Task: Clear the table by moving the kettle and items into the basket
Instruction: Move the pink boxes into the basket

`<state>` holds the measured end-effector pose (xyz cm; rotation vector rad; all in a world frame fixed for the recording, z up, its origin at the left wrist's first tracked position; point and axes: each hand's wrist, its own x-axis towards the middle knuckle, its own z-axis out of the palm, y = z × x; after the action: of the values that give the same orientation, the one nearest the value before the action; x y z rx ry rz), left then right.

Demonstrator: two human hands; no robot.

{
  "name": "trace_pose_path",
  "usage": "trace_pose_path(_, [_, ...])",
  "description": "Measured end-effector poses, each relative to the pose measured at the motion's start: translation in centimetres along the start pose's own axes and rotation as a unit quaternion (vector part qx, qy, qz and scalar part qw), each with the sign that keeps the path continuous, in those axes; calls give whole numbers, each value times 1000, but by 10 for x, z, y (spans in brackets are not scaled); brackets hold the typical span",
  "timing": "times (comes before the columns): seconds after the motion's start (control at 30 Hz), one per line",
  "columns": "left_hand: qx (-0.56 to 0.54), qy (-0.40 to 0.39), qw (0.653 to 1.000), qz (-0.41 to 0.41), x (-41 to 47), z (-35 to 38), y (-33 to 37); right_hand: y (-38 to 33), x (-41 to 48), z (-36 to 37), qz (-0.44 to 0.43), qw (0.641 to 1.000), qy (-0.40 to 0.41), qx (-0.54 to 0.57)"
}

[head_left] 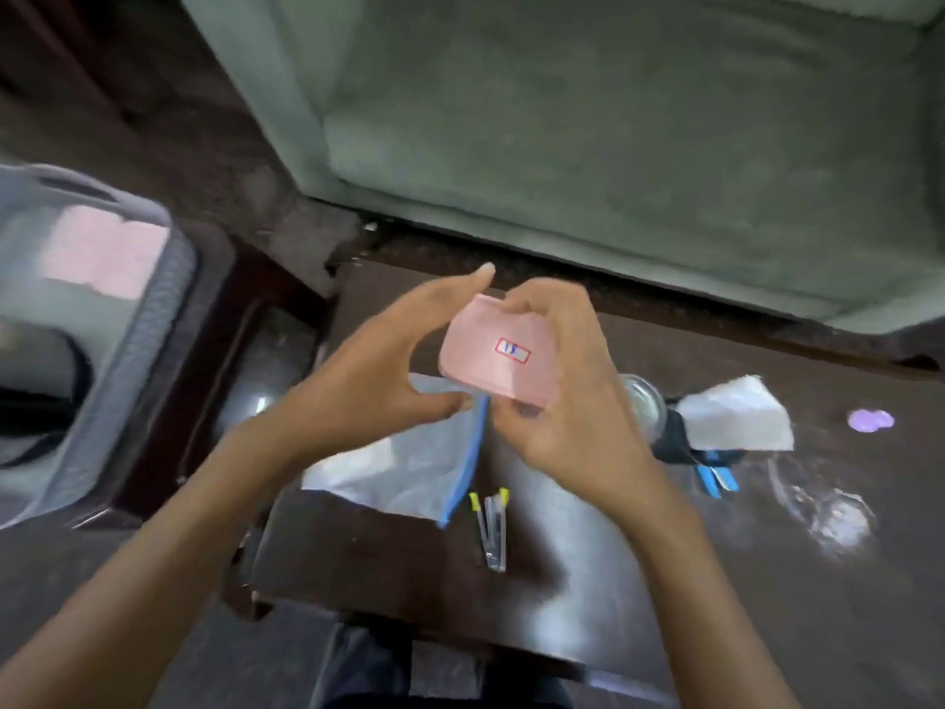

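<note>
Pink pouch (498, 350) is held in mid-air over the table (399, 560), above the zip bag (409, 468), and is gripped by both hands. Left hand (373, 371): thumb under the near edge, fingers stretched along the far edge. Right hand (578, 401): fingers curled round the right side. Basket (153, 309) is seen well to the left.

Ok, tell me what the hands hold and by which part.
Both hold one pink packet with a red-framed label. The left hand pinches its left edge; the right hand grips its right side, curling over the top edge.
</note>
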<state>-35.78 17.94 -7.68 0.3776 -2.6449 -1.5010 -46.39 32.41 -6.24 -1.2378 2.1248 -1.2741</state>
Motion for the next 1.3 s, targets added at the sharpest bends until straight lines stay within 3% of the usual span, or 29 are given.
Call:
trace_pose_path(0.17, [11, 146, 988, -39, -41, -79, -40, -41, 75, 57, -90, 986, -140, -7])
trace_pose_path(0.3, [74, 263, 960, -67, -67, -123, -73, -64, 130, 113, -137, 952, -212, -174])
trace_pose_path(0.57, [81, 505, 847, -147, -91, -173, -144, -117, 221, 246, -228, 882, -270, -310])
trace_pose_path(0.67, [-80, 605, 760, -222, -94, -181, -171, -136, 250, 294, -278, 860, -269, -332])
trace_pose_path(0.7, [-162, 648, 704, -241, -92, -184, -180, -142, 257, 306, -295, 856, -256, -338])
trace_pose_path(0.8, [-407, 732, 490, -241, -80, -203, -189, -152, 277, 346, -332, 840, -246, -351])
trace_pose_path(0.87, [-469, 740, 417, -242, -70, -211, -201, -152, 287, 373, -345, 824, -261, -365])
trace_pose_path(1.03, [-515, 767, 308, -227, -58, -217, -231, -145, 298, 421, -378, 760, -307, -430])
trace_pose_path(1.17, [-586, 720, 299, -221, -51, -222, -220, -144, 304, 444, -376, 732, -350, -448])
trace_pose_path(1.3, [-587, 709, 306, -243, -49, -229, -212, -140, 310, 450, -365, 706, -374, -477])
